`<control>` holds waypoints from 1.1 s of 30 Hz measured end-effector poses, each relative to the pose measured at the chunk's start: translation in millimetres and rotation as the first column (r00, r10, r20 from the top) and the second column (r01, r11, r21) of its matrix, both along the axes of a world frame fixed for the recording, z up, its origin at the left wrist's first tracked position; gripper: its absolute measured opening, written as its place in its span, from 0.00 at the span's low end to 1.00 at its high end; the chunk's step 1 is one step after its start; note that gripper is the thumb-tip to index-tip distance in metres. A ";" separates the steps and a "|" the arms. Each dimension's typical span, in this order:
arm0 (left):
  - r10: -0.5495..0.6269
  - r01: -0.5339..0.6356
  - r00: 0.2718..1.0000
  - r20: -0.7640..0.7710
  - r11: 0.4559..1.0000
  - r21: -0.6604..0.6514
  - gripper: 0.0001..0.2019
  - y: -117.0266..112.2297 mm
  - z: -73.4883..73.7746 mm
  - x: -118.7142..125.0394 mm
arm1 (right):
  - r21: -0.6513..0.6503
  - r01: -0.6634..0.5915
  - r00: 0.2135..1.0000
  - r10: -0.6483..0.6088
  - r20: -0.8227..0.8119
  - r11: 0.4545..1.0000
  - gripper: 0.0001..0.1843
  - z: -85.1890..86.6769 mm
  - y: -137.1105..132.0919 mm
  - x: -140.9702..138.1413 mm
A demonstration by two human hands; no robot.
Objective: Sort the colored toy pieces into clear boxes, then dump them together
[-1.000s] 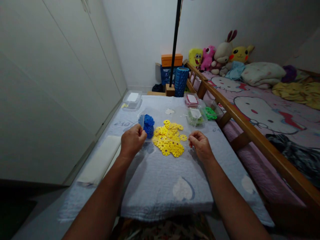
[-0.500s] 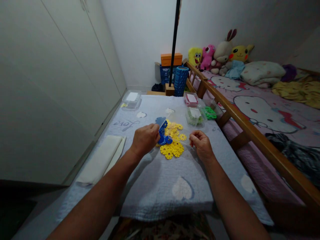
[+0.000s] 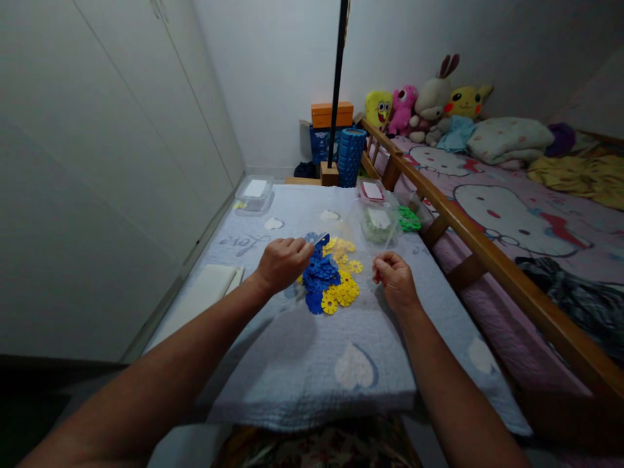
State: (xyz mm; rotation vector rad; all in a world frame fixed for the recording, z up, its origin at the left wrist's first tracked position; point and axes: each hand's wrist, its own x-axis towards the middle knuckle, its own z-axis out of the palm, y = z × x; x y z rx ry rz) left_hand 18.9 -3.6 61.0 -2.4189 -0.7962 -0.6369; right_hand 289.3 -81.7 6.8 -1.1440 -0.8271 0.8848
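My left hand (image 3: 285, 262) is closed on one edge of a clear plastic container (image 3: 353, 226), which is tilted and hard to see against the cloth. The closed fingers of my right hand (image 3: 394, 276) pinch its other side, at the right. Below and between the hands lies a heap of blue snowflake discs (image 3: 319, 276), partly on top of yellow snowflake discs (image 3: 345, 289). Some yellow discs farther back show hazily through the clear plastic.
Lidded clear boxes stand at the back: one at left (image 3: 256, 188), a red one (image 3: 372, 190) and a pale green one (image 3: 377, 221) at right, beside green discs (image 3: 409, 220). A folded cloth (image 3: 207, 292) lies left. The wooden bed rail (image 3: 439, 188) runs along the right.
Many more blue discs now lie over the yellow ones, having dropped from the container. My left hand has turned slightly; my right hand has barely moved.
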 end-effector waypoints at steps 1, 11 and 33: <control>-0.012 0.012 1.000 0.005 1.000 0.009 0.10 1.9 -0.3 0.2 | 0.001 0.003 1.000 -0.003 -0.002 1.000 0.12 -0.1 0.2 0.1; -0.128 0.124 0.991 0.047 0.989 0.082 0.11 16.5 -2.8 2.4 | -0.008 0.014 0.998 -0.014 -0.063 1.000 0.14 2.3 -0.8 -0.4; -0.127 0.129 0.992 0.023 0.972 -0.196 0.16 26.5 13.7 -0.5 | -0.040 0.013 0.994 -0.017 -0.106 0.999 0.17 2.9 -1.9 0.3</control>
